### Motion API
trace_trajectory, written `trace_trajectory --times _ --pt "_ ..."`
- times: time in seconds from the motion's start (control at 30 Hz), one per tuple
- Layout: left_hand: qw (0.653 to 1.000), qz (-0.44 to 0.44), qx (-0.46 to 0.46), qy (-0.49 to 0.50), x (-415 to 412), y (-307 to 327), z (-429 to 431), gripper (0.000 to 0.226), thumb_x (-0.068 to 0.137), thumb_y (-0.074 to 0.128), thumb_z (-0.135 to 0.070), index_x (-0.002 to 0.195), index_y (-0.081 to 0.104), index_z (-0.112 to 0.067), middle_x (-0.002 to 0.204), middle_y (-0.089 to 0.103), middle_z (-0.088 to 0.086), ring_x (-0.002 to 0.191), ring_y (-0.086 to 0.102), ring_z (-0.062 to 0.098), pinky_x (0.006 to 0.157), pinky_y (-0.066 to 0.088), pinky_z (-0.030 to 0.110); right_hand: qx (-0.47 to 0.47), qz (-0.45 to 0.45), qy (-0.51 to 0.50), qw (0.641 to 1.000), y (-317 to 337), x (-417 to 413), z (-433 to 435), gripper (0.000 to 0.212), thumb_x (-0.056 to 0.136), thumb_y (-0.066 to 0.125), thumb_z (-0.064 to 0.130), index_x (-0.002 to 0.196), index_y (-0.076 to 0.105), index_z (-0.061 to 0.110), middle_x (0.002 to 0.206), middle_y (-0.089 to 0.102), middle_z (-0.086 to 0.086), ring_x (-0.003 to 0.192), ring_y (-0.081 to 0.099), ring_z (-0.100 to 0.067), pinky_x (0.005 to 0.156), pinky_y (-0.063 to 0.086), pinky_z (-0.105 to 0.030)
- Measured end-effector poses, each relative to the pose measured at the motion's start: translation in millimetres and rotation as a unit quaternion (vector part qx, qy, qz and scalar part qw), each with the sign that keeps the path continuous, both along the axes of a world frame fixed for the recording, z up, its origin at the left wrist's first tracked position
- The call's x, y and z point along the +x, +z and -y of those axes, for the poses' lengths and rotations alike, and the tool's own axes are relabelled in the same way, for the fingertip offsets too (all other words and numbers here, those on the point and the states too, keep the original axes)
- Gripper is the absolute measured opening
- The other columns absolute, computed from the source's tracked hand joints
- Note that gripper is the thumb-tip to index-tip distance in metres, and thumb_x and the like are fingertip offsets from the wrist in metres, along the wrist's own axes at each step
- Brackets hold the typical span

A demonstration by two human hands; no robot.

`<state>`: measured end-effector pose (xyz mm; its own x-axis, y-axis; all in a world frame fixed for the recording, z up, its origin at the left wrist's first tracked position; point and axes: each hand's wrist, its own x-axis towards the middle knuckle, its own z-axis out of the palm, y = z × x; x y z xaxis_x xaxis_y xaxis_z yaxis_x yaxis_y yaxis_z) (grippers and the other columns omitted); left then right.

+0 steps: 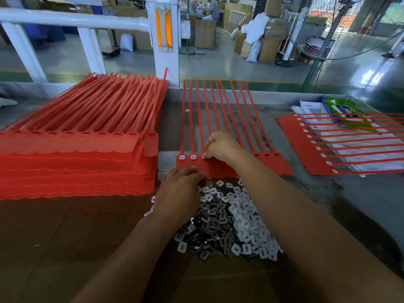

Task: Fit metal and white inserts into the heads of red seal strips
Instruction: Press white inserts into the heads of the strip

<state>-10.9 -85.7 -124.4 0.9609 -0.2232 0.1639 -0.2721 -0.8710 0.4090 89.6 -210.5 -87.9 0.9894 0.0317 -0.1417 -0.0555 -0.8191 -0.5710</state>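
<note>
**Hands over the seal strip heads, fingertips hidden**

Fingertips are what I cannot make out: my right hand (220,145) is curled knuckles-up over the heads of the middle red seal strip sheet (231,136), covering several heads, and whatever it pinches is hidden beneath it. I cannot tell if an insert is between the fingers. My left hand (179,189) lies palm-down at the near edge of the same sheet, fingers bent against the red tabs, part of it over the insert pile; its grip is hidden too.

Left of the right hand, two heads show white inserts (187,157) seated in their slots, and a third is half covered. To its right, three heads (266,155) show dark open slots.

Just below the sheet, loose on brown cardboard (65,237), sits a mixed pile: dark metal inserts (209,224) toward the left and white plastic inserts (249,224) toward the right. My forearms cross over both edges of it.

At left, a tall stack of red seal strip sheets (76,154) runs out of view. At right, another sheet (323,145) with white in its heads lies sideways over papers, cut off by the edge. A green packet (343,110) lies behind it on the surface (306,193).
</note>
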Motion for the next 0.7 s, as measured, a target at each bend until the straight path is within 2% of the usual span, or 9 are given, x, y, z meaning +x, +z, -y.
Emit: trace_trajectory --times 0.1,0.2,0.27,0.37,0.43,0.6,0.7 --pt "1.0 -0.004 0.0 0.001 0.4 0.1 -0.2 0.047 0.088 0.044 -0.013 0.131 0.049 -0.031 0.143 0.037 -0.01 0.129 0.028 0.015 0.103 0.025 0.026 0.033 0.015 0.002 0.999 -3.2 -5.8 5.0 0.01 0.083 0.068 0.015 0.087 0.059 0.02 0.112 0.058 -0.001 0.092 0.049 -0.013 0.074 0.041 -0.026" --pt "1.0 -0.001 -0.004 0.001 0.4 0.3 -0.1 0.046 0.088 0.045 -0.014 0.13 0.05 -0.031 0.143 0.038 -0.011 0.129 0.027 0.014 0.102 0.024 0.025 0.085 0.011 0.018 0.996 -0.4 -12.3 15.0 0.014 0.086 0.063 0.012 0.084 0.056 0.024 0.113 0.061 -0.002 0.1 0.055 -0.015 0.087 0.046 -0.03" --pt "1.0 -0.001 -0.005 0.002 0.3 0.1 0.1 0.046 0.088 0.045 -0.013 0.131 0.05 -0.031 0.143 0.038 -0.011 0.129 0.027 0.014 0.101 0.023 0.024 0.118 0.007 0.03 0.993 6.9 -20.0 24.5 0.012 0.087 0.06 0.009 0.088 0.06 0.021 0.11 0.063 -0.003 0.096 0.057 -0.013 0.084 0.047 -0.027" --pt "1.0 0.0 -0.008 0.004 0.1 0.2 0.2 0.046 0.088 0.045 -0.013 0.131 0.05 -0.031 0.142 0.039 -0.011 0.128 0.028 0.014 0.101 0.023 0.024 0.07 0.021 0.074 0.995 18.6 -35.5 40.9 0.009 0.086 0.062 0.013 0.09 0.064 0.021 0.098 0.062 0.007 0.093 0.056 -0.009 0.081 0.042 -0.023" --pt "1.0 0.001 -0.009 0.003 0.5 0.5 0.6 0.047 0.088 0.045 -0.013 0.131 0.05 -0.03 0.142 0.039 -0.01 0.128 0.029 0.015 0.102 0.023 0.025 0.018 0.017 0.109 0.994 24.3 -48.9 50.6 0.008 0.085 0.065 0.016 0.087 0.063 0.024 0.088 0.059 0.015 0.087 0.055 -0.005 0.07 0.039 -0.015" --pt "1.0 0.0 -0.007 0.002 0.9 0.0 0.4 0.046 0.089 0.045 -0.013 0.132 0.049 -0.029 0.143 0.039 -0.008 0.128 0.029 0.016 0.103 0.024 0.026 -0.03 -0.002 0.126 0.992 24.9 -68.2 71.2 0.016 0.082 0.068 0.012 0.087 0.066 0.027 0.079 0.058 0.02 0.075 0.054 0.008 0.061 0.038 -0.007" --pt "1.0 0.001 -0.003 0.0 0.3 0.4 0.6 0.045 0.09 0.044 -0.015 0.133 0.048 -0.029 0.143 0.038 -0.008 0.127 0.029 0.015 0.103 0.024 0.026 -0.065 0.007 0.132 0.989 23.1 -72.0 77.1 0.017 0.082 0.068 0.011 0.095 0.069 0.022 0.074 0.058 0.022 0.068 0.053 0.011 0.054 0.038 0.001"
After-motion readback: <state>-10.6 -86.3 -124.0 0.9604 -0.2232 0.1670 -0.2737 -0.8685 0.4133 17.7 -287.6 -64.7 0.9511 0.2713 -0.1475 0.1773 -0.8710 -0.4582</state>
